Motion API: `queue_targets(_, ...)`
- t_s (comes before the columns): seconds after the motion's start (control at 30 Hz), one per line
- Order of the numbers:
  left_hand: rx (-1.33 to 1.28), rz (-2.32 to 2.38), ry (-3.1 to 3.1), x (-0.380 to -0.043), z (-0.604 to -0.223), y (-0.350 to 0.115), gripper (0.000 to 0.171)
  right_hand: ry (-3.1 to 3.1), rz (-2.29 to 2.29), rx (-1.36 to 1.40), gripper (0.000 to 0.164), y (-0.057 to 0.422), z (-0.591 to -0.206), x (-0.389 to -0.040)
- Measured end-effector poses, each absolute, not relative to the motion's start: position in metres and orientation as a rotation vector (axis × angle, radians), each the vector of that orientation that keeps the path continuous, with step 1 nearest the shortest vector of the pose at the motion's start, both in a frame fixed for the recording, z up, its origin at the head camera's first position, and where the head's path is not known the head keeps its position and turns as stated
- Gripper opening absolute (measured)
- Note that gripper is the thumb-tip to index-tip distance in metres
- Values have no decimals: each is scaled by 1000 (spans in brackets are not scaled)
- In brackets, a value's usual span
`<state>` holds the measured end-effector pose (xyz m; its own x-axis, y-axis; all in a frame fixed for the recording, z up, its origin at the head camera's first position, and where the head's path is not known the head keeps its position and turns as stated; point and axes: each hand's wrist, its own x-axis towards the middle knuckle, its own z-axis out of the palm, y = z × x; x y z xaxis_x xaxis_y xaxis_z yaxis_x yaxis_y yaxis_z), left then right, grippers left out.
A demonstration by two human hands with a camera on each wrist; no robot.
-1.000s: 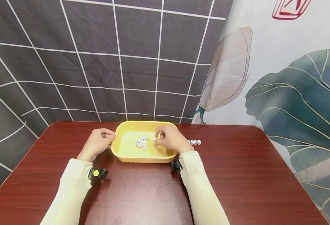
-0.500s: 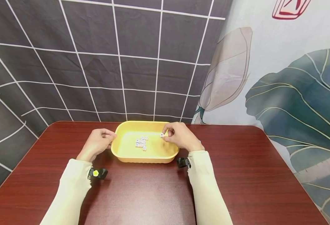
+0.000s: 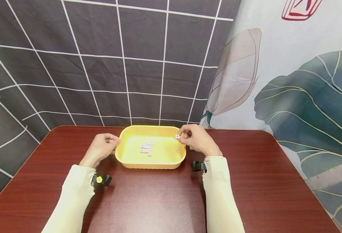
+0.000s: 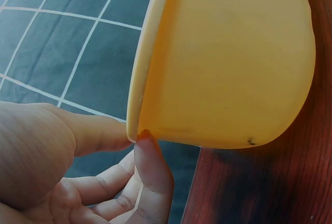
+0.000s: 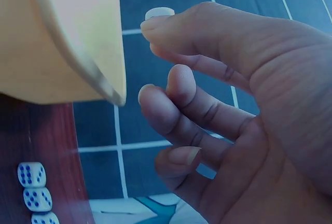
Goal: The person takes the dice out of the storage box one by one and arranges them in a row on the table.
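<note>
A yellow plastic tub sits toward the back of the table, with several white dice grouped on its floor. At its left end my left hand pinches the rim between thumb and finger. My right hand holds one white die between thumb and index fingertip, raised at the tub's right rim. Only a sliver of that die shows past the thumb in the right wrist view. Beyond the tub's right end, dice stand in a row on the table; the right hand mostly hides them in the head view.
The reddish-brown wooden table reaches out on both sides and in front of the tub. Behind it hangs a dark cloth with white grid lines, and a leaf-patterned cloth at the right.
My right hand has moved rightward with the die, from over the tub's floor to its right rim. The left hand, the tub and the grouped dice stay put.
</note>
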<state>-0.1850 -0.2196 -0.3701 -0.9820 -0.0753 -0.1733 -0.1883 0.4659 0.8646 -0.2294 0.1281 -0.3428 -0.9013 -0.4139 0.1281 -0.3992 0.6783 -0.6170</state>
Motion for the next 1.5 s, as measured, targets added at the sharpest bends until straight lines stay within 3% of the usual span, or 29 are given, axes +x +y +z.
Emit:
queue_targets(1.07, -225, 1545, 2604, -185, -371, -220, 32, 2933, -1062, -520, 4, 189, -350, -232)
queue_targets(1.5, -236, 1538, 2597, -185, -371, -220, 33, 2963, -980, -319, 8, 213, -359, -229)
